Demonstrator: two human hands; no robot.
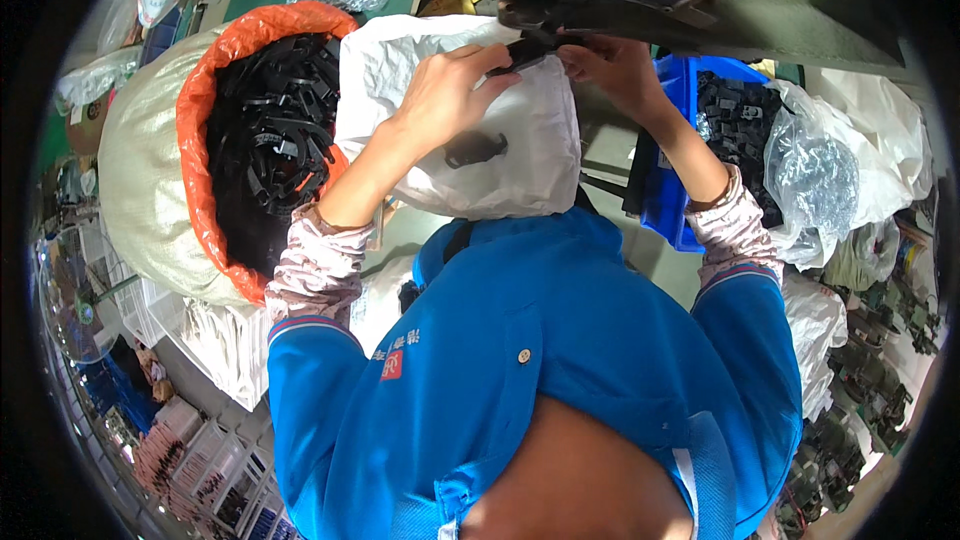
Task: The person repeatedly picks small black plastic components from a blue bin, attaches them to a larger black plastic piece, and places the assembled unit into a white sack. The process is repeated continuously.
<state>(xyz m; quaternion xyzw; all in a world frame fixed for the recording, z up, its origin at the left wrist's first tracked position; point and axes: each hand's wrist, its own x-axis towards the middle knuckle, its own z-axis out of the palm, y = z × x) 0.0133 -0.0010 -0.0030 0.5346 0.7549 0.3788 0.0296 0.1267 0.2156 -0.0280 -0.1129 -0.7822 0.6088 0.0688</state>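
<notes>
A black plastic part (528,52) is held at the far side, under the edge of a machine (690,25). My left hand (450,92) grips its left end between thumb and fingers. My right hand (618,72) is closed at its right end, the fingertips pinched; whether they hold a smaller piece there is hidden. Below the hands is a container lined with a white bag (385,60), and another black part (475,148) lies inside it.
To the left stands a pale sack with an orange rim (195,120), full of black plastic parts (285,130). A blue bin (672,180) with small black pieces (738,120) is at the right, beside clear plastic bags (815,175). The machine overhangs the far side.
</notes>
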